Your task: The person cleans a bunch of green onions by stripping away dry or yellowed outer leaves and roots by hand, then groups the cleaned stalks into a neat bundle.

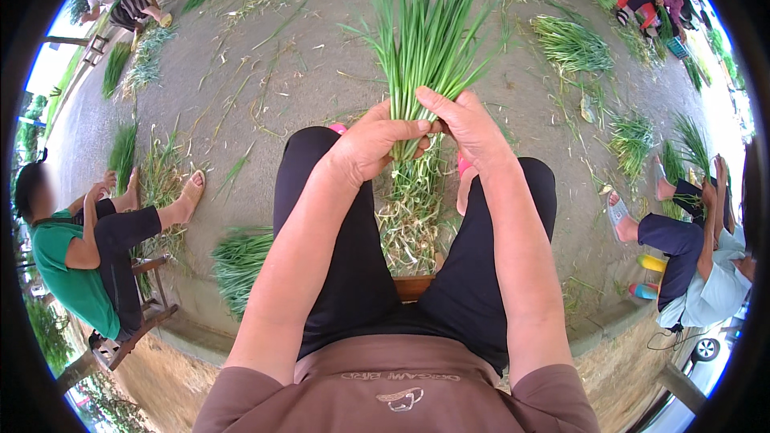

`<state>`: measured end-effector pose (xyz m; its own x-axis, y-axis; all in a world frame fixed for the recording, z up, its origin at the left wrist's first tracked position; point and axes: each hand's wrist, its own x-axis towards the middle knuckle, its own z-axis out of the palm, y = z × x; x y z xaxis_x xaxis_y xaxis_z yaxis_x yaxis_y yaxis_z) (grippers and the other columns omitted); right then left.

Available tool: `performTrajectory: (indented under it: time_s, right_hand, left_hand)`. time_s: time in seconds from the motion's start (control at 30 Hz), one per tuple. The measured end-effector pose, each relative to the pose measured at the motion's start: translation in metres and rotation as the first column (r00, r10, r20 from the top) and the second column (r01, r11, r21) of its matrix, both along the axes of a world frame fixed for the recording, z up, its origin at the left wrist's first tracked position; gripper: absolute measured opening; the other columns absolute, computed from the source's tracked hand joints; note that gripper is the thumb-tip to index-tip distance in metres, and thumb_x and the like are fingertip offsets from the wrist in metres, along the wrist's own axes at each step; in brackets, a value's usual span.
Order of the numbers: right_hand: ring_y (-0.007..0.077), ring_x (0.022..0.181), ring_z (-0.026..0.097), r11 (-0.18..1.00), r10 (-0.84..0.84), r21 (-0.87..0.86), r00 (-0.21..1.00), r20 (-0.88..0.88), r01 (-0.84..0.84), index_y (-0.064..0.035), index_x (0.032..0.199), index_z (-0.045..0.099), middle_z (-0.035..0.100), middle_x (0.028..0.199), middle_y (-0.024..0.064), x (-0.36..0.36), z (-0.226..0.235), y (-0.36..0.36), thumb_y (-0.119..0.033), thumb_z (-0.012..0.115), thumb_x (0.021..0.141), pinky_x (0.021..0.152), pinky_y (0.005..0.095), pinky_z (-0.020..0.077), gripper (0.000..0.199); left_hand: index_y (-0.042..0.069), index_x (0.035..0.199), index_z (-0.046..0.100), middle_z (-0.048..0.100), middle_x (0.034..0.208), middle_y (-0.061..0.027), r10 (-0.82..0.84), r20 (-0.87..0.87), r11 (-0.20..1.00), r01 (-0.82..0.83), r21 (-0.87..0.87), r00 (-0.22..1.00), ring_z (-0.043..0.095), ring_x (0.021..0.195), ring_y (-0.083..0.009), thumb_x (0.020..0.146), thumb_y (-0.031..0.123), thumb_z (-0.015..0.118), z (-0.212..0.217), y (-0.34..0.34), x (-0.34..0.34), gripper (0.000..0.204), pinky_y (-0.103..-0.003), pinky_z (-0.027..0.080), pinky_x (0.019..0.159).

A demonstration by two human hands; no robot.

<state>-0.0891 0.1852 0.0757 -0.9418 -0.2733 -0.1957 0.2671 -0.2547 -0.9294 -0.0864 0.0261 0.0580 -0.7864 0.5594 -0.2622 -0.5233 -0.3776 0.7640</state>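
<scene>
A thick bunch of garlic chives (417, 40) stands out in front of me, its long green leaves fanning away toward the top of the view. My left hand (375, 140) wraps the lower stems from the left, thumb across the front. From the other side my right hand (465, 124) grips the same bunch, its thumb pressed on the stems. Both hands meet at the bunch's base, and the fingers behind it are partly hidden. Below them, between my knees, lies a heap of stripped leaves and pale trimmings (411, 220).
Another pile of chives (243, 265) lies beside my left leg. More chive bundles (571, 44) and scattered scraps cover the concrete ground (241, 96). A person in green (76, 248) sits on the left; a person in light blue (710, 273) sits on the right, both handling greens.
</scene>
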Motion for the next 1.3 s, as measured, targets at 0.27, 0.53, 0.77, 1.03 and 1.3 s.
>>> performTrajectory:
  time_s: [0.27, 0.53, 0.77, 1.03, 1.3]
  right_hand:
    - [0.0148, 0.054, 0.057, 0.999, 0.017, 0.039, 1.0, -0.018, -0.016, 0.0009, 0.095, 0.059, 0.06, 0.073, 0.0062, -0.002, -0.004, 0.01, -0.027, 0.061, 0.087, 0.044, 0.0284, 0.0478, 0.029]
    - [0.014, 0.055, 0.057, 0.998, 0.036, 0.047, 0.998, -0.042, -0.034, 0.0007, 0.097, 0.056, 0.059, 0.076, 0.0053, -0.004, -0.007, 0.012, -0.025, 0.062, 0.087, 0.049, 0.0271, 0.0479, 0.029]
    - [0.0125, 0.067, 0.059, 0.996, 0.07, 0.053, 0.997, -0.027, -0.068, -0.0029, 0.1, 0.059, 0.062, 0.082, 0.0034, -0.005, -0.009, 0.012, -0.022, 0.061, 0.088, 0.053, 0.0267, 0.0482, 0.023]
    - [0.0111, 0.065, 0.057, 0.997, 0.043, 0.061, 0.999, -0.006, -0.042, -0.0034, 0.097, 0.062, 0.062, 0.08, 0.002, -0.003, -0.01, 0.017, -0.022, 0.063, 0.087, 0.054, 0.0251, 0.0472, 0.021]
    - [0.0101, 0.066, 0.057, 0.999, 0.01, 0.037, 0.999, -0.042, -0.008, -0.0033, 0.099, 0.062, 0.061, 0.081, 0.0023, -0.007, -0.019, 0.014, -0.022, 0.064, 0.084, 0.055, 0.0242, 0.0471, 0.025]
  left_hand:
    - [0.003, 0.106, 0.056, 0.062, 0.094, -0.0072, 0.027, 0.056, 0.998, -0.031, 0.06, 0.998, 0.058, 0.074, -0.0153, 0.085, 0.008, 0.062, -0.005, 0.014, -0.002, 0.022, -0.03, 0.048, 0.066]
    - [0.003, 0.107, 0.057, 0.062, 0.094, -0.0074, 0.067, 0.135, 0.996, -0.075, 0.049, 0.989, 0.059, 0.078, -0.0157, 0.085, 0.007, 0.061, -0.004, 0.013, -0.002, 0.023, -0.031, 0.049, 0.07]
    - [0.003, 0.112, 0.055, 0.062, 0.098, -0.0089, 0.063, 0.064, 0.998, -0.063, -0.009, 0.996, 0.061, 0.087, -0.021, 0.085, 0.003, 0.06, -0.001, 0.009, 0.0, 0.027, -0.039, 0.052, 0.079]
    - [0.002, 0.114, 0.053, 0.061, 0.1, -0.0097, 0.044, 0.04, 0.997, -0.041, -0.059, 0.998, 0.061, 0.087, -0.0196, 0.085, 0.004, 0.061, 0.002, 0.008, 0.001, 0.03, -0.034, 0.053, 0.073]
    - [0.001, 0.114, 0.053, 0.061, 0.099, -0.0098, 0.064, 0.019, 0.998, -0.064, -0.026, 0.998, 0.062, 0.086, -0.0207, 0.086, 0.006, 0.061, -0.005, 0.006, -0.002, 0.03, -0.035, 0.052, 0.073]
